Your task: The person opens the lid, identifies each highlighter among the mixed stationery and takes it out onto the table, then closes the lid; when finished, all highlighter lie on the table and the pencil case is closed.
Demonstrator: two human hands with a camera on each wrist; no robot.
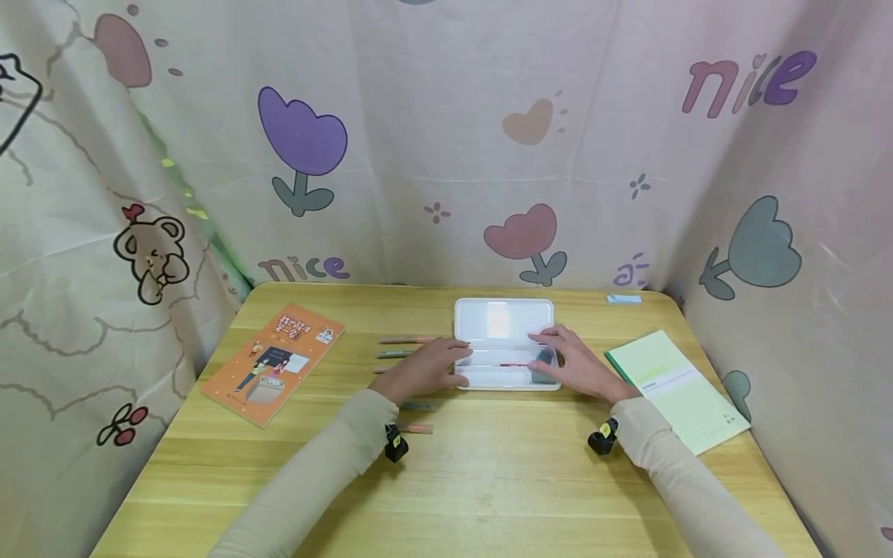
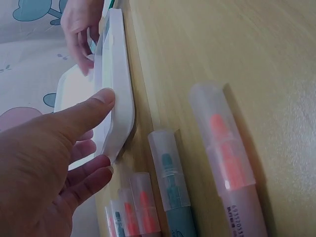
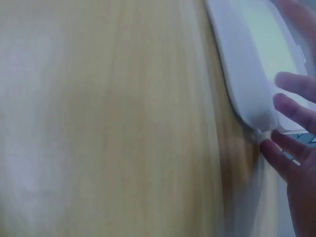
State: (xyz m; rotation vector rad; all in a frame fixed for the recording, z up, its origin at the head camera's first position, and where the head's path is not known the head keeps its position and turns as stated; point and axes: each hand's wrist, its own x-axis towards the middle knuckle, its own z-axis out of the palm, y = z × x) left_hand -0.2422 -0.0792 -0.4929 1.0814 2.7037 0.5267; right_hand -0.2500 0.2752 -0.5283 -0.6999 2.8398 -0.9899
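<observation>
A white pencil case (image 1: 504, 380) lies on the table with its lid (image 1: 474, 318) raised at the back. Inside show a thin red item (image 1: 515, 365) and a dark grey patch at the right end, its kind unclear. My left hand (image 1: 429, 368) holds the case's left end, thumb against the front wall and fingers at the corner, as the left wrist view (image 2: 54, 148) shows around the hand. At the right end my right hand (image 1: 575, 364) spreads its fingers, thumb over the tray and fingertips near the hinge side. Several highlighters (image 2: 229, 163) lie beside my left hand, partly hidden by it.
An orange booklet (image 1: 275, 364) lies at the left of the table, a pale green notebook (image 1: 670, 380) at the right. A small light-blue item (image 1: 624, 298) sits at the back edge. Printed curtains (image 1: 391, 155) surround the table (image 1: 502, 488).
</observation>
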